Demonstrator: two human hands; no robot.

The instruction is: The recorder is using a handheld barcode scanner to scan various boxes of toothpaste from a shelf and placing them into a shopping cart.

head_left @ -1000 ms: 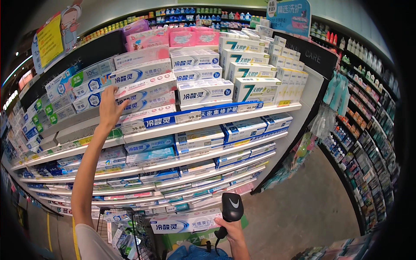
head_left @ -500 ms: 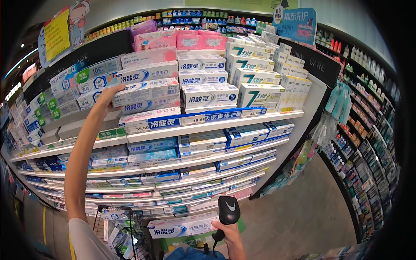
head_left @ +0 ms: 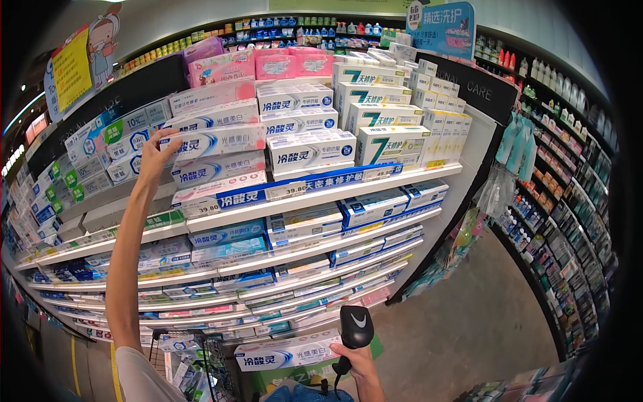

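My left hand [head_left: 158,149] reaches up to the top shelf and is closed on the left end of a white and silver toothpaste box [head_left: 224,142]. That box sits in a stack, with a similar box [head_left: 231,115] above and behind it and another [head_left: 228,167] just beneath. Low in front of me, my right hand [head_left: 360,362] holds two things: a long white toothpaste box [head_left: 288,351] with a blue mark, pinched at its right end, and a black handheld barcode scanner [head_left: 356,326], standing upright. The fingers around the scanner's grip are partly hidden.
Blue and white toothpaste boxes [head_left: 311,147] are stacked beside the held one, with green-white boxes [head_left: 392,144] further right. A blue price strip [head_left: 315,183] edges the shelf. Below left stands a wire cart [head_left: 214,375] with boxes. Plastic bags [head_left: 499,194] hang at right.
The box in my left hand has turned: its barcoded side faced me before, and its printed front does now. My right hand still holds its box and the scanner, shifted slightly.
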